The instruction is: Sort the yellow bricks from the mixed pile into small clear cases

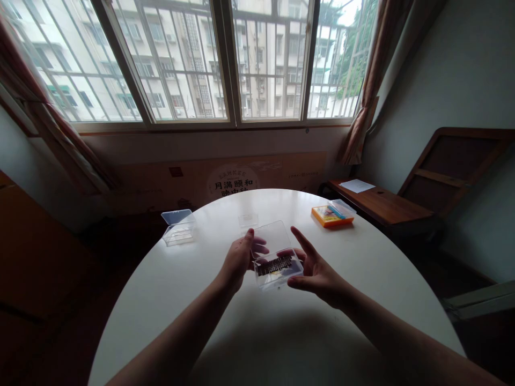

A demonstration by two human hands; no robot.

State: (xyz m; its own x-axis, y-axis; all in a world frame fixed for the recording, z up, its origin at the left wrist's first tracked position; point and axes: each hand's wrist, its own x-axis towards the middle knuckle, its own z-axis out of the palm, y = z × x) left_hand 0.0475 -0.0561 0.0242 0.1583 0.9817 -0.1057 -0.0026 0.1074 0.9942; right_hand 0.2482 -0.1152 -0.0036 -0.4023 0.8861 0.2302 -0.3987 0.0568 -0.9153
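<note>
Above the white table I hold a clear plastic box with its hinged lid raised. Inside lies a row of small dark pieces, too small to name. My left hand grips the box at its left side, thumb up by the lid and fingers behind it. On the right side, my right hand has its thumb at the near edge and some fingers behind the box. The right index finger points up, away from the box.
Another clear box with an open lid stands at the table's left edge. Farther back lies a small clear piece. An orange box with a clear case on top sits at the right. Beyond are a wooden bench and a paper.
</note>
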